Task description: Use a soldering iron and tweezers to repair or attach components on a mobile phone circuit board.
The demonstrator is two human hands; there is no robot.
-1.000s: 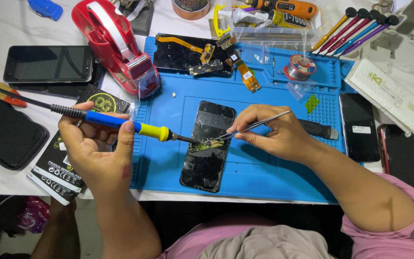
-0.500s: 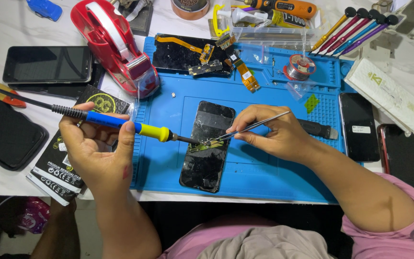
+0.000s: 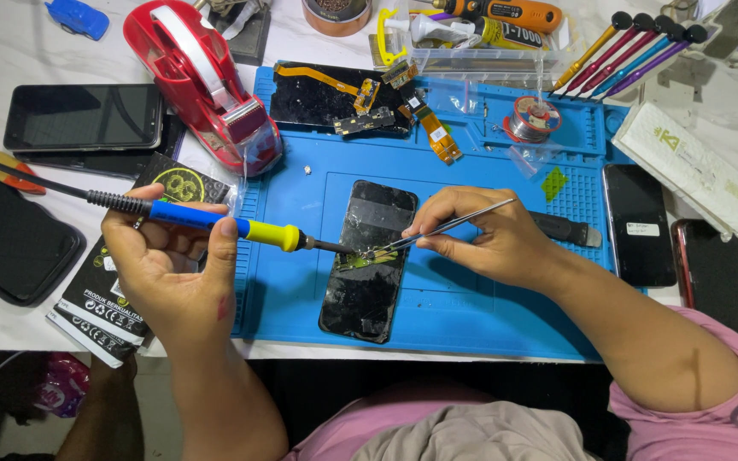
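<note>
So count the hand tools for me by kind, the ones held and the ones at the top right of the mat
Soldering iron: 1, in the left hand
Tweezers: 1, in the right hand
Screwdrivers: 4, fanned out beyond the mat corner
Total: 6

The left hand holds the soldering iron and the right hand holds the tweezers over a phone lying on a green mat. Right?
Not quite: in the head view the mat is blue. The left hand holds the soldering iron, the right hand the tweezers, over the phone.
</note>
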